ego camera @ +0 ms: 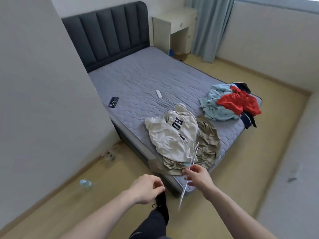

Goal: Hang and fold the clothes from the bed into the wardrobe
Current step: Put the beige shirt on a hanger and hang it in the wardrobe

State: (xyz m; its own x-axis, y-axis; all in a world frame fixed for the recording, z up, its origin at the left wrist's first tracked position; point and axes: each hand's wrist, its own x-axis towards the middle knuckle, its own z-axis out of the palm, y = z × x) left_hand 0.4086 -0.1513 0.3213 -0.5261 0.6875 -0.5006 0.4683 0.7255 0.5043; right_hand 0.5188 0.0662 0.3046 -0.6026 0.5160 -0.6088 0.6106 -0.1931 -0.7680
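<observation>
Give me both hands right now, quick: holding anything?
Left hand: fingers curled, nothing visibly held; pinch at the fingertips unclear.
Right hand: grips a thin white clothes hanger above the bed's near corner.
</observation>
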